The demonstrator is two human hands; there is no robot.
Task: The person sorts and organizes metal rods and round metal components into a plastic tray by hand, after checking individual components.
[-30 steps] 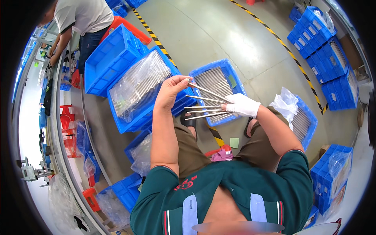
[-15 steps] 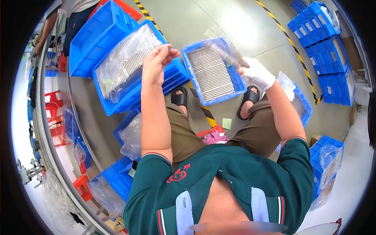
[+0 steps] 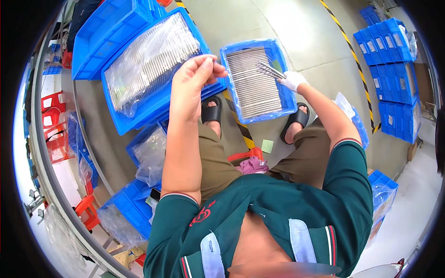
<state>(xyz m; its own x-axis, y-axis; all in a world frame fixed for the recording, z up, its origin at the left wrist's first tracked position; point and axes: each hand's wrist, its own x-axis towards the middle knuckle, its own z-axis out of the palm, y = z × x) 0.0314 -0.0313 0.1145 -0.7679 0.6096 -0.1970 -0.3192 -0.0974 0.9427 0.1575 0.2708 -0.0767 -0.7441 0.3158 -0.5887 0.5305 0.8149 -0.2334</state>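
Note:
My right hand, in a white glove, is closed around the ends of several thin metal strips. Their free ends fan out over a blue crate holding a long row of similar metal strips. My bare left hand is raised by the right edge of a larger blue crate at the left. Its thumb and fingers are curled together, and anything between them is too small or hidden to make out. Clear plastic film partly covers the rows of strips in that larger crate.
An empty-looking blue crate leans at the far left. More blue crates are stacked at the right. Yellow-black tape marks the floor. Red stools stand left beyond a metal rail. A green paper square lies between my feet.
The strips in my right hand, blurred before, now show clearly as a fan. That hand has moved slightly left over the crate. My left hand stays raised with fingers curled.

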